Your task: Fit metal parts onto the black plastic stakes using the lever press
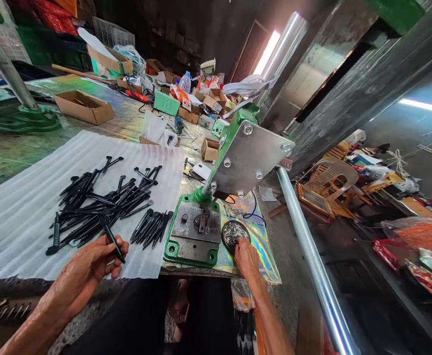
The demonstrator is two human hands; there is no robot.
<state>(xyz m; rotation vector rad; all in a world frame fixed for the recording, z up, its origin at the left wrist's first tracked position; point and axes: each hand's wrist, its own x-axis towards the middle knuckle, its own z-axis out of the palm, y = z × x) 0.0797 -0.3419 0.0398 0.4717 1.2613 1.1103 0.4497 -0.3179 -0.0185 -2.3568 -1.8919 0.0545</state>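
My left hand [86, 268] holds a slim black plastic pin [113, 242] between thumb and fingers, above the edge of a white foam sheet [16, 231]. A heap of similar black pins [105, 207] lies on the sheet, with a tighter bunch to its right. My right hand [245, 257] rests at the near rim of a round dark dish [234, 233] filled with small metal pieces. The fingertips hide that rim. Left of the dish stands a green hand press with a steel die block [196, 227], on a holographic sheet [261, 242].
A steel pole [314, 256] runs down the right side past the press. Behind the foam, the bench carries cardboard boxes [84, 107], a green case [166, 103] and a plastic bottle [185, 82]. Another green press base [19, 118] stands at far left.
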